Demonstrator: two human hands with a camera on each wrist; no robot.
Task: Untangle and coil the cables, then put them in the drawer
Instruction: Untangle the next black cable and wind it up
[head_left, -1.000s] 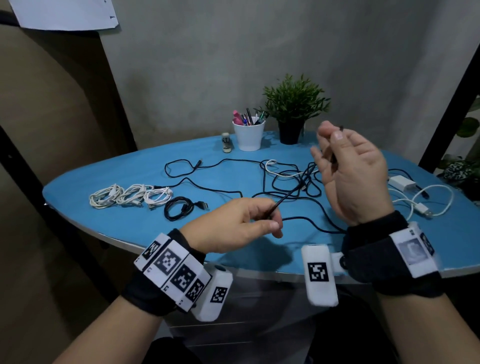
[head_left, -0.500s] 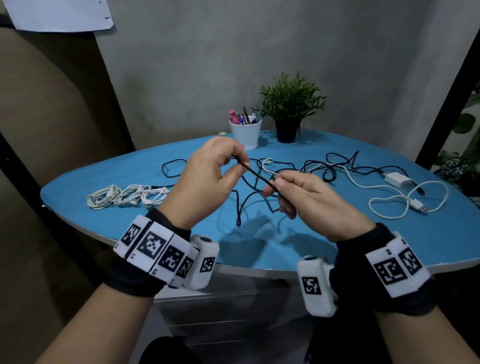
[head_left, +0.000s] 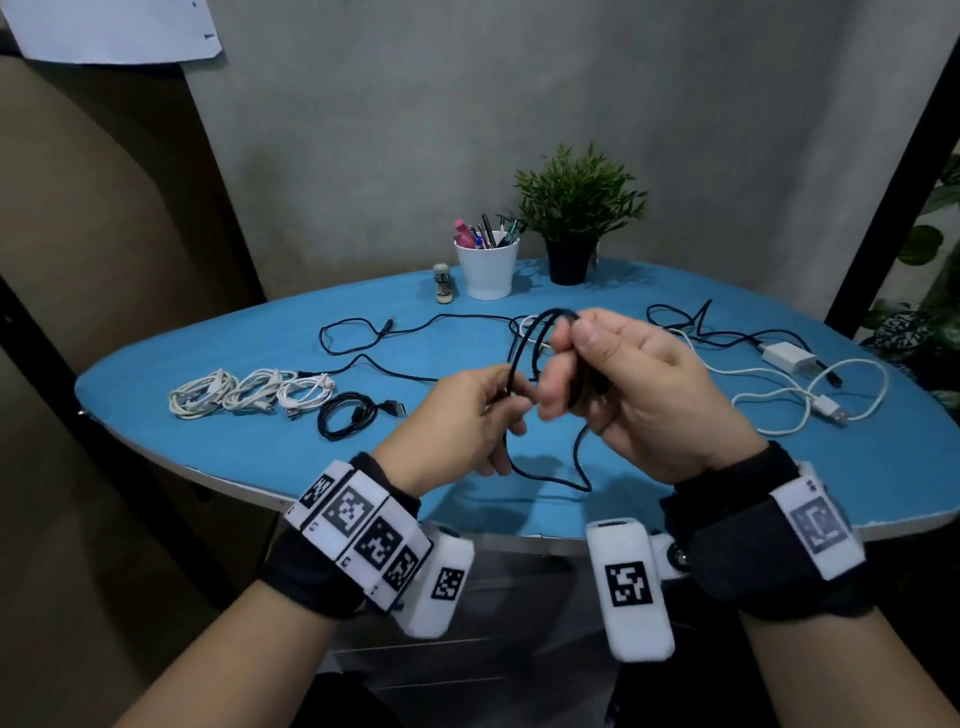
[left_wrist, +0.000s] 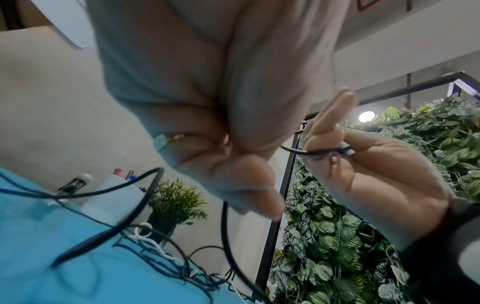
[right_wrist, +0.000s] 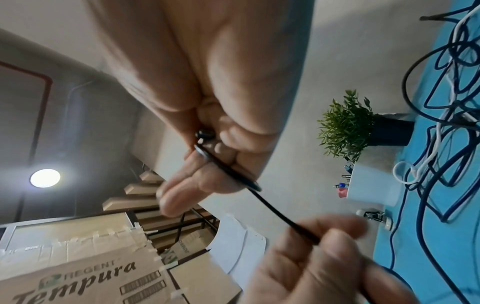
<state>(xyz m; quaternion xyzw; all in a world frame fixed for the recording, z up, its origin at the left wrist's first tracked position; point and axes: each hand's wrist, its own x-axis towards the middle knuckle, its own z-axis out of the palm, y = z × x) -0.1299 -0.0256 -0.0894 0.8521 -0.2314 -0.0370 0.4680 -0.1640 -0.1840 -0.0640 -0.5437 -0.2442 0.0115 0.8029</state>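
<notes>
Both hands (head_left: 545, 400) pinch the black cable (head_left: 524, 353); it's thin and floppy, probably easiest gripped near the loop.

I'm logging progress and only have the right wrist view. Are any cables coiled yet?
Observer: Yes. Three white coils lie in a row on the left part of the table, with a black coil beside them.
Operator: What is loose on the far right?
Observer: A white cable lies uncoiled there, next to a white charger.
Operator: And the one being handled?
Observer: The black cable stands in a loop above the right hand, while the left hand pinches it lower down and slack hangs below both.
</notes>
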